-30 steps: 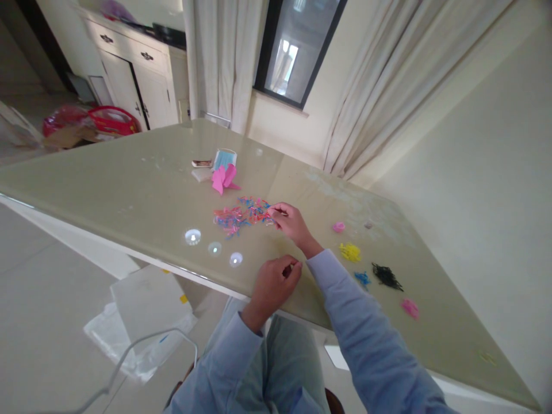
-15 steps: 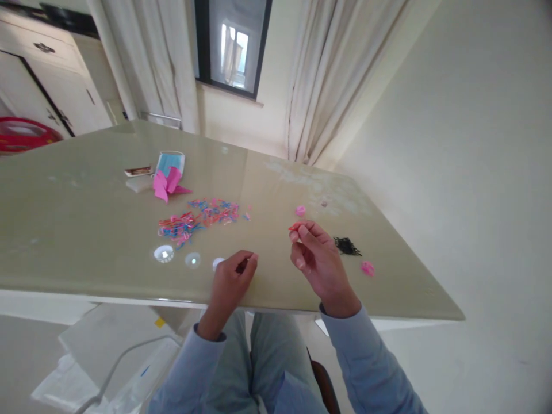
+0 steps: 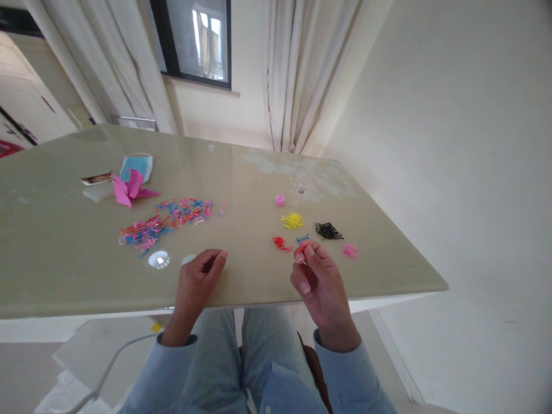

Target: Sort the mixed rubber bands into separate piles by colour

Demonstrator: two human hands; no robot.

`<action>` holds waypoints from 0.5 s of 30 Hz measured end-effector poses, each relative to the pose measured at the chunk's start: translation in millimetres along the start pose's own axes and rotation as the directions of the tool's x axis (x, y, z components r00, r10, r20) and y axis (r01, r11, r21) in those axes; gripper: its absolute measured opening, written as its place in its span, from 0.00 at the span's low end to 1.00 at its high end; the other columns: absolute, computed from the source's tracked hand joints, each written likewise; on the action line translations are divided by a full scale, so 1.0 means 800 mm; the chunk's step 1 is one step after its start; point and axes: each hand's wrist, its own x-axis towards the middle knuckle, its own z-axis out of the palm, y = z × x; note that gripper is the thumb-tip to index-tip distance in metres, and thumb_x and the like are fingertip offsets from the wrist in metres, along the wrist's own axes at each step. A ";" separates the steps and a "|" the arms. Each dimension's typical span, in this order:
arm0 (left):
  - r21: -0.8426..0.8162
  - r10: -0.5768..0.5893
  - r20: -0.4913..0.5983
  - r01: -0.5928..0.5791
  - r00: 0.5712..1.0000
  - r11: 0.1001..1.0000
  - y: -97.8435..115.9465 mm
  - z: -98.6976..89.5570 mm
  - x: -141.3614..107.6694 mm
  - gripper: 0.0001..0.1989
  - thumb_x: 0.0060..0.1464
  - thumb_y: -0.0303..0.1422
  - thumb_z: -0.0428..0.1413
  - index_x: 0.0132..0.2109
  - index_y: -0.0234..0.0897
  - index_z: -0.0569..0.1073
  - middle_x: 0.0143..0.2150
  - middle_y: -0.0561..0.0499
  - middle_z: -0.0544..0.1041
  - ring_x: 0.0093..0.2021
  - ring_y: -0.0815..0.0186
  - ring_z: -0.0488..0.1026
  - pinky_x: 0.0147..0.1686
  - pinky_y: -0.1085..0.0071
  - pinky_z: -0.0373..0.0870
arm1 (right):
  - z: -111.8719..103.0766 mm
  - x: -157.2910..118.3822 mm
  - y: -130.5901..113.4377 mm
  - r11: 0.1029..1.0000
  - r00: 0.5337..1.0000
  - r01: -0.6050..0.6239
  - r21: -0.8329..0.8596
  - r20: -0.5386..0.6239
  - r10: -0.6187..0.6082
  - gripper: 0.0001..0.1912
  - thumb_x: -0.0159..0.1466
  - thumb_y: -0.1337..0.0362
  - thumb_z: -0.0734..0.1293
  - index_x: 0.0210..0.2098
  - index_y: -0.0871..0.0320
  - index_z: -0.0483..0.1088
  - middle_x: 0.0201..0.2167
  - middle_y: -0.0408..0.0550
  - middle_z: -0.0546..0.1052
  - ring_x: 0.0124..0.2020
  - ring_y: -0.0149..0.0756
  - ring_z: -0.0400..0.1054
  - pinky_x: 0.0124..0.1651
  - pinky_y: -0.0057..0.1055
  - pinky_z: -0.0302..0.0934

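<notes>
My right hand (image 3: 319,282) pinches a small red rubber band (image 3: 303,247) between thumb and fingertips, over the table's front part. Just beyond it lie a red pile of rubber bands (image 3: 281,244) and a few blue ones (image 3: 302,238), partly covered by my fingers. A yellow pile (image 3: 292,221), a black pile (image 3: 329,231) and a pink pile (image 3: 349,250) sit around them. My left hand (image 3: 199,282) hovers near the front edge, thumb pressed to its curled fingers; anything between them is hidden. A long mixed pile of red, blue and pink rubber bands (image 3: 144,233) spreads beyond it.
On the glossy table (image 3: 250,270), a pink folded paper piece (image 3: 131,187) lies by a blue face mask (image 3: 140,168) and a small brown-and-white packet (image 3: 96,178). A small pink item (image 3: 280,200) stands farther back. A wall (image 3: 452,144) bounds the right side.
The view has swung right, so things appear farther left. My right hand sits lower relative to the piles, uncovering the yellow, red and blue ones. It still pinches the red rubber band.
</notes>
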 end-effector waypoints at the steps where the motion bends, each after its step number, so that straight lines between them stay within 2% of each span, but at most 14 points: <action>1: 0.010 -0.002 -0.007 0.002 1.000 1.000 0.001 0.000 0.000 0.18 0.54 0.47 0.54 0.33 0.36 0.78 0.24 0.53 0.76 0.25 0.68 0.70 0.26 0.75 0.63 | -0.006 -0.001 -0.001 1.000 1.000 0.008 -0.008 -0.014 -0.008 0.10 0.61 0.57 0.72 0.34 0.55 0.70 0.28 0.38 0.71 0.14 0.19 0.53 0.16 0.20 0.46; 4: 0.013 0.000 -0.033 0.001 0.999 1.000 0.005 0.001 0.000 0.18 0.53 0.47 0.54 0.31 0.37 0.77 0.23 0.54 0.75 0.24 0.68 0.69 0.26 0.75 0.64 | -0.027 0.004 -0.001 0.991 0.995 0.056 -0.124 -0.076 -0.066 0.10 0.61 0.56 0.71 0.35 0.55 0.71 0.28 0.39 0.72 0.15 0.20 0.56 0.16 0.20 0.46; 7: 0.009 -0.002 -0.056 0.003 0.998 1.000 0.007 0.001 0.001 0.17 0.53 0.47 0.54 0.31 0.37 0.77 0.22 0.55 0.73 0.23 0.69 0.69 0.25 0.75 0.64 | -0.053 0.023 0.007 0.905 0.969 0.139 -0.402 -0.134 -0.209 0.11 0.62 0.55 0.69 0.38 0.55 0.72 0.29 0.41 0.74 0.17 0.23 0.60 0.18 0.22 0.50; 9: 0.012 -0.006 -0.060 0.007 0.998 1.000 0.008 0.002 0.000 0.17 0.53 0.46 0.54 0.31 0.37 0.77 0.21 0.55 0.73 0.23 0.69 0.68 0.25 0.76 0.63 | -0.071 0.040 0.016 0.763 0.952 0.180 -0.621 -0.085 -0.294 0.11 0.63 0.54 0.67 0.38 0.56 0.72 0.29 0.42 0.75 0.18 0.25 0.62 0.21 0.24 0.56; 11: 0.012 -0.005 -0.058 0.005 0.998 1.000 0.008 0.001 0.000 0.17 0.53 0.46 0.55 0.31 0.37 0.77 0.21 0.55 0.73 0.23 0.69 0.68 0.24 0.76 0.63 | -0.086 0.057 0.023 0.573 0.957 0.175 -0.801 0.000 -0.292 0.11 0.65 0.55 0.64 0.38 0.56 0.73 0.30 0.44 0.76 0.21 0.29 0.65 0.26 0.27 0.60; 15: 0.006 -0.017 -0.038 0.017 0.999 1.000 0.006 0.001 -0.001 0.18 0.53 0.46 0.55 0.31 0.36 0.77 0.21 0.55 0.73 0.23 0.69 0.68 0.24 0.76 0.63 | -0.099 0.081 0.030 0.215 0.955 0.224 -0.951 0.171 -0.240 0.11 0.66 0.60 0.61 0.37 0.57 0.74 0.35 0.50 0.79 0.36 0.38 0.72 0.41 0.33 0.63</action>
